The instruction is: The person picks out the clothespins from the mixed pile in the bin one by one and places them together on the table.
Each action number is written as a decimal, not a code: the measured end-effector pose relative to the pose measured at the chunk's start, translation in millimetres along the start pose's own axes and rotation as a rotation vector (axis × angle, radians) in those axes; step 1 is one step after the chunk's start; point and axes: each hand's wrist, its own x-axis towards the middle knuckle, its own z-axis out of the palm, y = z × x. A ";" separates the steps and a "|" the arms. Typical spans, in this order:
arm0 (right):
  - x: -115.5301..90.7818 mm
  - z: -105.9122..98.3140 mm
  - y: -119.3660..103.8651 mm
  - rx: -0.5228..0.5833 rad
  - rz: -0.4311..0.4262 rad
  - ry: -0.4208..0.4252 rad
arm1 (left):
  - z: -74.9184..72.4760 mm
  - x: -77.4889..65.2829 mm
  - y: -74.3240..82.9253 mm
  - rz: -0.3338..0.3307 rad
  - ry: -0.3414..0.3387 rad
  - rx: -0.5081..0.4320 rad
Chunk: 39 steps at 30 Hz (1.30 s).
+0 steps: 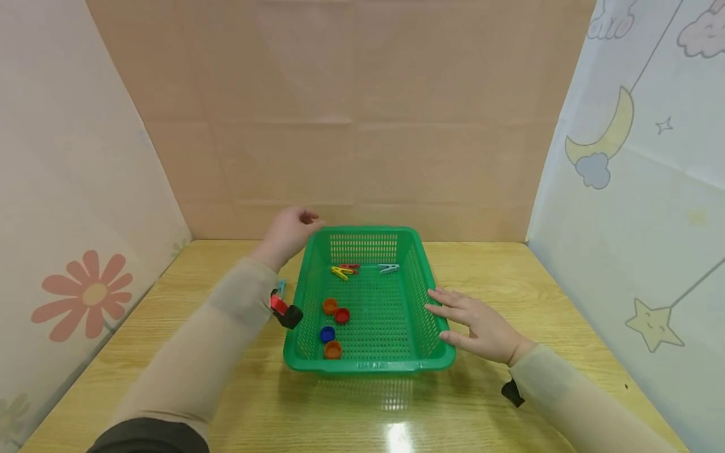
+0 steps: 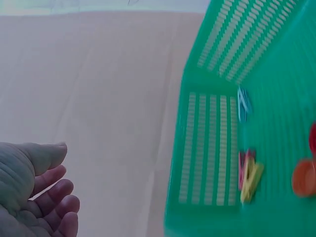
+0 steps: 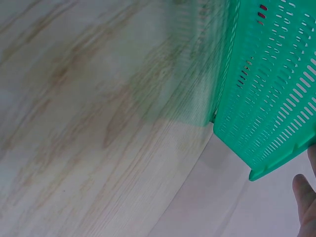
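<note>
A green plastic basket [image 1: 374, 365] stands on the table. My left hand [image 1: 289, 233] is raised by its far left corner. In the left wrist view that hand [image 2: 47, 192] has loosely bent fingers and nothing in them, apart from the basket wall. The straight, spread fingers of my right hand [image 1: 478, 327] lie along the basket's right rim. Inside the basket, a yellow clothespin [image 1: 341, 273], a red clothespin [image 1: 352, 266] and a light blue clothespin [image 1: 389, 268] lie toward the far end. Nearer are several small round caps: orange [image 1: 330, 306], red [image 1: 342, 316] and blue [image 1: 327, 334].
A blue clothespin-like piece [image 1: 281, 287] shows left of the basket, partly hidden by my left wrist strap. The wooden table [image 1: 481, 270] meets a tan back wall [image 1: 362, 126]. Walls with printed drawings stand left and right.
</note>
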 end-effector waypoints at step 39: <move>0.3 -3.8 -3.0 0.028 0.032 -0.050 | 124.9 25.5 -21.4 -0.294 -0.398 0.433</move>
